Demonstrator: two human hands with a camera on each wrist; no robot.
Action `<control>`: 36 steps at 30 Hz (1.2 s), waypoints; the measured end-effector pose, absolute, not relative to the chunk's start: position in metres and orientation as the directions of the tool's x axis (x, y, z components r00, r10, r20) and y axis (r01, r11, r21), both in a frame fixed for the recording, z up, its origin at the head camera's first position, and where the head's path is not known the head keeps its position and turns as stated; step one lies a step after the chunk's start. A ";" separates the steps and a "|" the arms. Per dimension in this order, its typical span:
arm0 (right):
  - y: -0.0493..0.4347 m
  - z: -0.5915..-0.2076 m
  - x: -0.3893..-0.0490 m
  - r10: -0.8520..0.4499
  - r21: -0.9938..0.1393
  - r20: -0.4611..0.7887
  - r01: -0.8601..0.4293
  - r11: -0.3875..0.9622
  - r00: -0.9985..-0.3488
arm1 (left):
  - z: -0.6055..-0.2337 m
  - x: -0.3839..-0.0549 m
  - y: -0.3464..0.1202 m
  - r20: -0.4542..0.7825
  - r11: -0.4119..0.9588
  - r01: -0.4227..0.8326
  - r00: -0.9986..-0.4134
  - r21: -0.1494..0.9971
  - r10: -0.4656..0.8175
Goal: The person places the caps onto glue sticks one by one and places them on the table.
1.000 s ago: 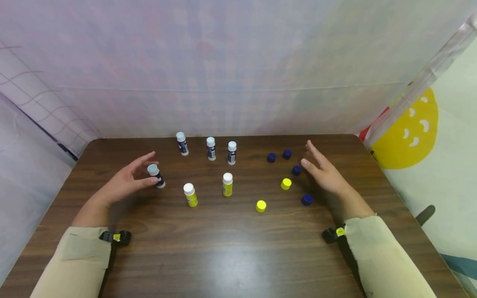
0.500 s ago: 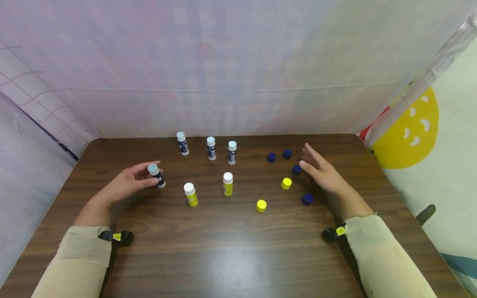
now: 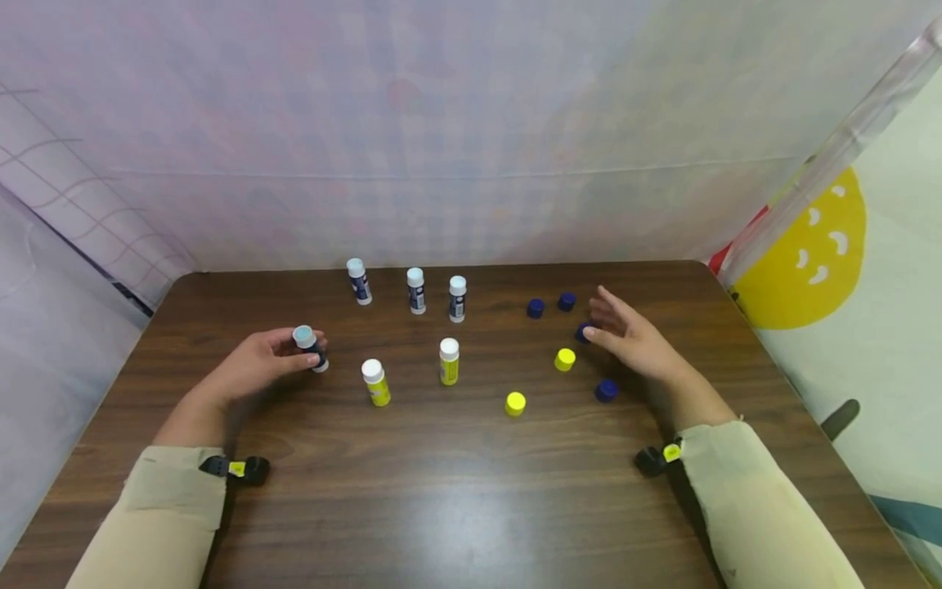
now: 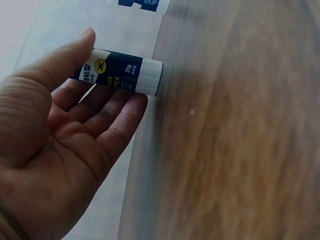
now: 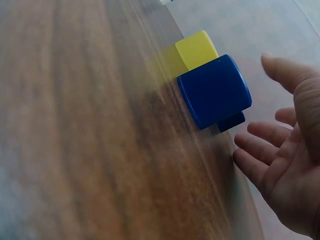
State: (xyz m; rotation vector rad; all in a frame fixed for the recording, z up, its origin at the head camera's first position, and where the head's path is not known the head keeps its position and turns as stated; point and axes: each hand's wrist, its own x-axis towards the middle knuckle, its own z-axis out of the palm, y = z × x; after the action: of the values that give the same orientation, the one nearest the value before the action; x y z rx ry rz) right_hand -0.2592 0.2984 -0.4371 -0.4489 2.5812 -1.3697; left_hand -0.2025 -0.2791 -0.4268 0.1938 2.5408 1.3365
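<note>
My left hand (image 3: pixel 257 364) holds an uncapped dark-blue glue stick (image 4: pixel 120 72) upright at the table's left, thumb on one side and fingers on the other. Its white base shows in the left wrist view. On the right, my right hand (image 3: pixel 636 343) hovers with thumb and fingers apart around a dark-blue cap (image 3: pixel 581 333), partly hidden by the thumb. Nearer to me lies another blue cap (image 3: pixel 607 391), which looms large in the right wrist view. A yellow cap (image 3: pixel 564 360) sits just left of the right thumb.
Three blue glue sticks (image 3: pixel 416 291) stand along the back of the wooden table (image 3: pixel 368 507). Two yellow glue sticks (image 3: pixel 450 361) with white tops stand mid-table. Two more blue caps (image 3: pixel 536 308) and a second yellow cap (image 3: pixel 515 404) lie right of them. A curtain (image 3: pixel 471 221) hangs behind.
The left fingers have closed in around the glue stick. My right hand has shifted slightly left, its thumb coming over the nearest blue cap. Sticks and caps stay in place.
</note>
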 end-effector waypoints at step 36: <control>0.300 -0.453 -0.267 -0.272 -0.727 0.037 -0.213 0.652 -0.962 | -0.428 -0.203 -0.275 -0.159 0.601 -0.003 -0.965 0.799 0.206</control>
State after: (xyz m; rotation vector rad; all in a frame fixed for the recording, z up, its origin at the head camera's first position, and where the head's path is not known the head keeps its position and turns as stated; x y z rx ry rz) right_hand -0.2673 0.3004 -0.4533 -0.4092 2.7870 -1.2122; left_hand -0.2029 -0.2755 -0.4278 0.1676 2.5943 1.2954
